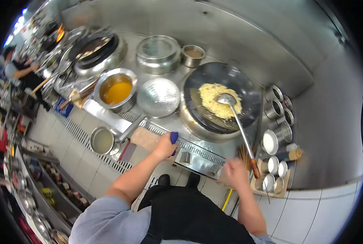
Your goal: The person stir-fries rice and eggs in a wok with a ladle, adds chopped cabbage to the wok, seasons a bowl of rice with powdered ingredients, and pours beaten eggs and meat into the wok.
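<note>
My left hand is closed round a dark blue cloth in front of the stove's front edge. Motion blurs my right hand; its fingers look curled, but what they hold, if anything, cannot be made out. It is just left of the wooden end of a long ladle. The ladle's bowl rests on yellow, egg-like food in a black wok. Behind my right hand stands a bamboo brush.
Left of the wok are a perforated strainer, a pot of orange liquid and a lidded pot. Seasoning containers line the right side. A ladle of pale liquid sits front left. Another person stands far left.
</note>
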Motion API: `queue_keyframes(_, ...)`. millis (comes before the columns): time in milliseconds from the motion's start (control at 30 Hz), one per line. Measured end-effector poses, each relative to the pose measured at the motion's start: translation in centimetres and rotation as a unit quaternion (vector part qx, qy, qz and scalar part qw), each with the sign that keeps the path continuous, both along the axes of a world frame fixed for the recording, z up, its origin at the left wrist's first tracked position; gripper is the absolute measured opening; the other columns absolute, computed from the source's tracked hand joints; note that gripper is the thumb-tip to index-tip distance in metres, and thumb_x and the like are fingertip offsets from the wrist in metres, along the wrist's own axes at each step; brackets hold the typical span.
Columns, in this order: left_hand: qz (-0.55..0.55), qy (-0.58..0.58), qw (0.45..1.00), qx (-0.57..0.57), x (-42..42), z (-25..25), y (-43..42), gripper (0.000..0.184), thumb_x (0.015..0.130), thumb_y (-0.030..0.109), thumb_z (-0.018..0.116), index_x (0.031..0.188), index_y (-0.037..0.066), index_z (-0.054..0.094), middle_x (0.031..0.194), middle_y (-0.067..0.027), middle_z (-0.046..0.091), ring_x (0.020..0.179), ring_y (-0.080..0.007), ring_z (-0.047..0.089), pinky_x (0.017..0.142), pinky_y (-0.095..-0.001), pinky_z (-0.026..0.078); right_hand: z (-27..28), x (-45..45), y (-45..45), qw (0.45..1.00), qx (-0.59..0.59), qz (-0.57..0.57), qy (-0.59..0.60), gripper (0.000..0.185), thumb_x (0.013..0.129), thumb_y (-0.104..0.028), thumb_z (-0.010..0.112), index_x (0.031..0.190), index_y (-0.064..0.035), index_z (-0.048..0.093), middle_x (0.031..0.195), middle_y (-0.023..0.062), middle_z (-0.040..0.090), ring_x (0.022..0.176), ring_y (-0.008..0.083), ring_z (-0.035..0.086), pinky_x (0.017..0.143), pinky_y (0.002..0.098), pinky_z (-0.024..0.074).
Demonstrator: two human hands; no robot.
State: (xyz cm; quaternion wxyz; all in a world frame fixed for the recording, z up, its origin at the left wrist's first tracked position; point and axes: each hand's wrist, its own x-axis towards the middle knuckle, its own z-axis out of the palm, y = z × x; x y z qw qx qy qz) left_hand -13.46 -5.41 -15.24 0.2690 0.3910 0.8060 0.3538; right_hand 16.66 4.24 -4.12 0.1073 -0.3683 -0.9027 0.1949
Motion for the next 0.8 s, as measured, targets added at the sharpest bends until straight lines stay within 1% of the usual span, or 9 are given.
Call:
queue_keyframes(67, -0.002, 0.085, 0.994, -0.072, -0.8, -1.5, -2.2, 0.042, 0.074, 0.019, 0.067, 0.11, 0.003, 0.052, 0.104, -0.0211, 0.059, 0.097, -0.0337, 0.06, 0.083, -0.0423, 0.048, -3.5, -0.4, -3.2, 0.957, -0.286, 0.04, -0.002, 0.032, 0.084, -0.027, 0.061, 0.102, -0.0007, 0.065, 0.096, 0.0193, 0.063, 0.089, 0.0348, 0.061, 0.081, 0.0422, 0.0476)
queue_keyframes(133, -0.07, 0.116, 0.984, -0.113, -0.6, -2.4, -2.7, 0.036, 0.078, 0.018, 0.062, 0.11, 0.006, 0.05, 0.107, -0.0229, 0.055, 0.102, -0.0378, 0.056, 0.086, -0.047, 0.045, -10.2, 0.1, -3.8, 0.898, -0.27, 0.161, -0.308, 0.04, 0.083, -0.032, 0.061, 0.109, -0.0018, 0.062, 0.108, 0.0202, 0.061, 0.101, 0.0353, 0.058, 0.087, 0.0409, 0.0461)
queue_keyframes(233, -0.071, 0.095, 0.986, -0.114, 0.1, -1.4, -2.7, 0.031, 0.083, 0.019, 0.057, 0.111, 0.007, 0.052, 0.11, -0.0227, 0.052, 0.1, -0.0361, 0.058, 0.084, -0.0454, 0.047, -14.9, 0.3, -5.4, 0.856, -0.224, 0.271, -0.38, 0.048, 0.083, -0.034, 0.061, 0.117, -0.0016, 0.057, 0.117, 0.0212, 0.057, 0.111, 0.0368, 0.053, 0.094, 0.0414, 0.0424)
queue_keyframes(300, -0.079, 0.178, 0.969, -0.151, 1.1, 0.1, -3.0, 0.045, 0.078, 0.034, 0.063, 0.112, 0.007, 0.054, 0.117, -0.0212, 0.049, 0.1, -0.0371, 0.057, 0.083, -0.044, 0.048, -19.6, 0.3, -4.6, 0.907, -0.261, 0.164, -0.286, 0.054, 0.083, -0.033, 0.06, 0.124, 0.0002, 0.051, 0.125, 0.0229, 0.052, 0.117, 0.0381, 0.047, 0.098, 0.0419, 0.0386)
queue_keyframes(400, -0.015, 0.21, 0.963, -0.166, 3.1, 1.2, -3.3, 0.049, 0.078, 0.033, 0.061, 0.118, 0.006, 0.053, 0.13, -0.0249, 0.04, 0.118, -0.0436, 0.043, 0.09, -0.0552, 0.04, -25.7, 0.6, -2.4, 0.862, -0.326, 0.236, -0.309, 0.057, 0.083, -0.034, 0.059, 0.126, 0.0021, 0.048, 0.129, 0.0247, 0.048, 0.118, 0.0398, 0.046, 0.1, 0.043, 0.0369)
queue_keyframes(567, 0.057, 0.32, 0.945, -0.037, 5.9, 3.9, -9.8, 0.047, 0.075, 0.025, 0.062, 0.115, 0.002, 0.052, 0.131, -0.0274, 0.039, 0.123, -0.0426, 0.038, 0.097, -0.0514, 0.034, -37.6, 2.4, 1.4, 0.82, -0.362, 0.052, -0.44, 0.063, 0.081, -0.026, 0.058, 0.135, -0.001, 0.037, 0.125, 0.0249, 0.051, 0.114, 0.0419, 0.049, 0.097, 0.0446, 0.0394)
queue_keyframes(700, 0.134, 0.216, 0.962, -0.101, 10.7, 3.4, -19.1, 0.042, 0.073, 0.017, 0.061, 0.11, 0.0, 0.053, 0.127, -0.0263, 0.043, 0.117, -0.0386, 0.046, 0.095, -0.0447, 0.038, -38.2, 1.6, -1.0, 0.965, 0.026, 0.135, -0.222, 0.068, 0.083, -0.024, 0.056, 0.141, -0.0046, 0.027, 0.112, 0.0229, 0.058, 0.101, 0.042, 0.056, 0.087, 0.0468, 0.0447)
queue_keyframes(767, 0.213, 0.14, 0.95, -0.182, 14.6, 2.0, -24.6, 0.039, 0.072, 0.016, 0.062, 0.107, -0.001, 0.054, 0.124, -0.0249, 0.046, 0.111, -0.0366, 0.051, 0.092, -0.043, 0.041, -36.4, -2.0, -1.3, 0.864, -0.381, -0.141, -0.297, 0.068, 0.083, -0.024, 0.055, 0.141, -0.0055, 0.024, 0.107, 0.0208, 0.058, 0.094, 0.041, 0.057, 0.083, 0.0499, 0.0452)
queue_keyframes(800, 0.267, 0.1, 0.938, -0.195, 17.0, 2.8, -27.4, 0.036, 0.073, 0.016, 0.062, 0.105, -0.001, 0.055, 0.12, -0.0237, 0.05, 0.106, -0.0369, 0.054, 0.089, -0.0435, 0.044, -36.6, -2.8, -2.2, 0.865, -0.385, -0.124, -0.298, 0.068, 0.083, -0.024, 0.055, 0.141, -0.0055, 0.024, 0.107, 0.0208, 0.058, 0.094, 0.041, 0.057, 0.083, 0.0499, 0.0452)
